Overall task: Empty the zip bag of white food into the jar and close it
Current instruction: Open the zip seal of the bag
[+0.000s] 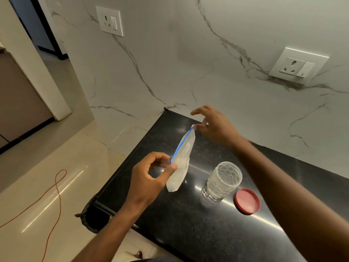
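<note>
A clear zip bag (181, 163) with a blue zip strip and white food in its lower part hangs above the black counter (170, 214). My left hand (151, 176) pinches the near end of the zip strip. My right hand (213, 123) pinches the far top corner, its other fingers spread. An empty clear textured jar (222, 180) stands uncovered on the counter, to the right of the bag. Its red lid (247, 201) lies flat on the counter just right of the jar.
The counter's left edge drops to a tiled floor where a red cable (56, 188) loops. A marble wall (188, 63) with two white sockets (299, 66) backs the counter. A doorway opens at far left.
</note>
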{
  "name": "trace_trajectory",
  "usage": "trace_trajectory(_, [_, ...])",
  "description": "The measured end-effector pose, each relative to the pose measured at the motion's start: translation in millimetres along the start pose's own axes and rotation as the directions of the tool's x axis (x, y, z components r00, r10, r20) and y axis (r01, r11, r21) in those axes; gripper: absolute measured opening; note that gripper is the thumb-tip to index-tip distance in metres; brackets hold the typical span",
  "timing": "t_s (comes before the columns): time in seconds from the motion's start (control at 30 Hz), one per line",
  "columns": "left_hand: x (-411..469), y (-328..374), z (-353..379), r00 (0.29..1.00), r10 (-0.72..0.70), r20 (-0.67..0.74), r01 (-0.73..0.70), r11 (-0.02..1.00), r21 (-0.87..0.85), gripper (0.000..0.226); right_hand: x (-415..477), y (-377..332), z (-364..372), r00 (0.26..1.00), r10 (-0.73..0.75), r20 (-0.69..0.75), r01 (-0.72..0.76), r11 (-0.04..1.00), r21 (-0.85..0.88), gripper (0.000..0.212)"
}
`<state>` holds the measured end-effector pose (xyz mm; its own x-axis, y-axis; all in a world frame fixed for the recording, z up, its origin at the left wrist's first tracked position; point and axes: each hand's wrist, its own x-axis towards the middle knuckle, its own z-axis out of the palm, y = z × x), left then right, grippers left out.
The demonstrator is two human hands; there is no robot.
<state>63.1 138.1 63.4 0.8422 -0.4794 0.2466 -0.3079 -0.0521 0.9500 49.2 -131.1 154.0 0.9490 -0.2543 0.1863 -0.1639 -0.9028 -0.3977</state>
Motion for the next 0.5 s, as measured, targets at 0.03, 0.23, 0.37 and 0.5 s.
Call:
trace_trajectory(0.03, [6.4, 3.6, -3.6, 0.999, -0.028, 0.04, 0.03, 0.999, -0.043, 0.029, -12.3, -5.7, 4.2, 0.992, 0.098, -0.081, -0.084, 0.983, 0.164, 0.034])
trace_trajectory(0.23, [65.6, 18.3, -0.8, 0.935, -0.265, 0.235, 0.282, 0.958, -0.045, 0.01, -64.7, -45.8, 45.9, 0.868, 0.454, 0.202, -0.411, 0.428, 0.805, 0.029])
trace_trajectory(0.37, [86.3, 17.4, 5.0, 0.845, -0.382, 0.374, 0.423, 0.906, -0.031, 0.01, -62.4, -52.6, 62.6, 0.806, 0.517, 0.288, -0.459, 0.239, 0.856, 0.028])
trace_trajectory(0.5, [87.7, 11.4, 5.2, 0.825, -0.407, 0.391, 0.461, 0.886, -0.05, 0.012, -62.3, -49.5, 68.3, 0.782, 0.536, 0.318, -0.466, 0.165, 0.87, 0.02])
